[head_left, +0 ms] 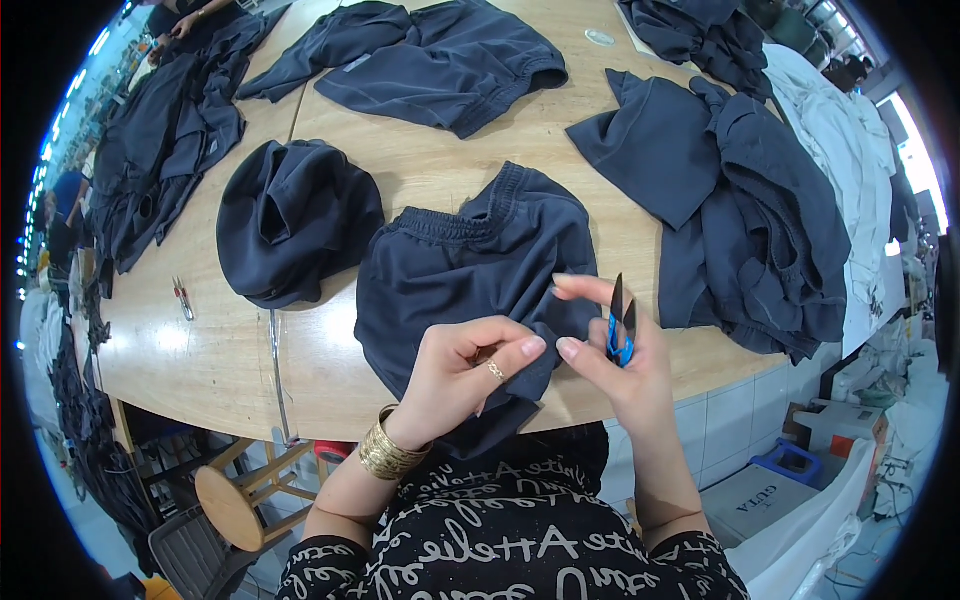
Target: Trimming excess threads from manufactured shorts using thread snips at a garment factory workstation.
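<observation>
Dark navy shorts (450,285) with a gathered elastic waistband lie in front of me at the table's near edge. My left hand (465,370), with a ring and a wide gold bracelet, is closed in a pinch on the shorts' lower edge. My right hand (640,375) keeps a pair of blue-handled thread snips (621,348) tucked against its fingers, dark blades pointing up. Its thumb tip comes close to the pinched cloth, and the index finger reaches out over the shorts. Whether the right thumb touches the cloth, I cannot tell.
A bundled dark garment (295,220) sits left of the shorts. More dark shorts (450,70) lie behind, with a dark pile (760,220) on the right. Small snips (183,298) rest at left on the wooden table (330,365). A stool (230,508) stands below; another person's hand (182,27) shows far left.
</observation>
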`<action>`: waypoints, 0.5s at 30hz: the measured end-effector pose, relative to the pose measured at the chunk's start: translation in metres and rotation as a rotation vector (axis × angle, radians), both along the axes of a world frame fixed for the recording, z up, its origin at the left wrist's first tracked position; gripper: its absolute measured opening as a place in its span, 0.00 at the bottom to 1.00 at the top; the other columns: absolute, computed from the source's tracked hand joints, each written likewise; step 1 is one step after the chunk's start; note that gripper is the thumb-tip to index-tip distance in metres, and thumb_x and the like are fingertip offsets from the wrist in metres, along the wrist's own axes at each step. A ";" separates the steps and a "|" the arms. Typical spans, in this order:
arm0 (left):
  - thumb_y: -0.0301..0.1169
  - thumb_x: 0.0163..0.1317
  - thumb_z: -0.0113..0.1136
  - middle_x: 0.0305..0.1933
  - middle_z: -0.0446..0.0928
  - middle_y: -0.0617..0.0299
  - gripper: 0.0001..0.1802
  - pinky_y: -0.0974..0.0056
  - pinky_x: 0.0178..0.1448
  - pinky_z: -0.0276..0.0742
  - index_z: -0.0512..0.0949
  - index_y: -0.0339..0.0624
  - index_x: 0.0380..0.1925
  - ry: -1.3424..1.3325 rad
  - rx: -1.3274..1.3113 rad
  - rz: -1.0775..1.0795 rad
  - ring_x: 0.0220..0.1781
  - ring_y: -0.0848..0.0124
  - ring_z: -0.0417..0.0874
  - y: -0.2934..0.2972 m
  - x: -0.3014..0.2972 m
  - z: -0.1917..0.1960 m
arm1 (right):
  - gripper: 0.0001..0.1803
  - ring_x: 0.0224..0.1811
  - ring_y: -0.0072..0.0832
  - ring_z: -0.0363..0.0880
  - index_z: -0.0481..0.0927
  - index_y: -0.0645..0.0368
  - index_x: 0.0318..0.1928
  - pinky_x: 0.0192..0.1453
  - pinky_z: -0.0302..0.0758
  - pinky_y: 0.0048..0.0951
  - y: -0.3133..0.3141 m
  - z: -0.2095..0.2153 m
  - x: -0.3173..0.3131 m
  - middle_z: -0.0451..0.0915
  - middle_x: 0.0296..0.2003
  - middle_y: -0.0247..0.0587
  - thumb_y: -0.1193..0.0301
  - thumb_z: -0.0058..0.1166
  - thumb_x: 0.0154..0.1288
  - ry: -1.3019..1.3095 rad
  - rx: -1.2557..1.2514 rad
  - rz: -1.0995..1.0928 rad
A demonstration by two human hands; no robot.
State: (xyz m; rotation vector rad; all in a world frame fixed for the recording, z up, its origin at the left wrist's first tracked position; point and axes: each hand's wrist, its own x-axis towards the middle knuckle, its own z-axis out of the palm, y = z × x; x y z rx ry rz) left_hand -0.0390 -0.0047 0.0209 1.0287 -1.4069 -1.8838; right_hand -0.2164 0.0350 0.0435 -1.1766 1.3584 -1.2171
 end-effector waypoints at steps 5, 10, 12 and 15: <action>0.32 0.60 0.60 0.21 0.72 0.66 0.10 0.74 0.22 0.60 0.80 0.36 0.28 -0.084 -0.382 -0.111 0.19 0.81 0.67 -0.011 0.003 -0.004 | 0.07 0.25 0.11 0.62 0.79 0.63 0.34 0.30 0.60 0.15 -0.004 -0.022 -0.019 0.74 0.28 0.25 0.74 0.61 0.57 -0.184 0.237 0.352; 0.34 0.58 0.62 0.21 0.73 0.65 0.11 0.74 0.24 0.61 0.78 0.36 0.27 -0.177 -0.510 -0.122 0.20 0.81 0.67 -0.025 0.013 -0.013 | 0.07 0.27 0.10 0.64 0.77 0.63 0.29 0.32 0.60 0.16 -0.001 -0.014 -0.024 0.71 0.24 0.24 0.73 0.60 0.59 -0.126 0.293 0.170; 0.34 0.59 0.61 0.21 0.72 0.67 0.11 0.74 0.24 0.61 0.78 0.36 0.26 -0.202 -0.398 -0.103 0.20 0.82 0.66 -0.027 0.016 -0.009 | 0.07 0.27 0.10 0.64 0.77 0.63 0.29 0.31 0.60 0.15 0.000 -0.013 -0.025 0.71 0.23 0.24 0.73 0.59 0.59 -0.131 0.280 0.142; 0.35 0.61 0.60 0.20 0.70 0.71 0.13 0.76 0.24 0.60 0.75 0.36 0.26 -0.204 -0.243 -0.094 0.21 0.86 0.65 -0.027 0.018 -0.008 | 0.06 0.26 0.10 0.64 0.77 0.63 0.30 0.31 0.59 0.15 0.002 -0.013 -0.025 0.71 0.23 0.24 0.73 0.59 0.59 -0.130 0.259 0.107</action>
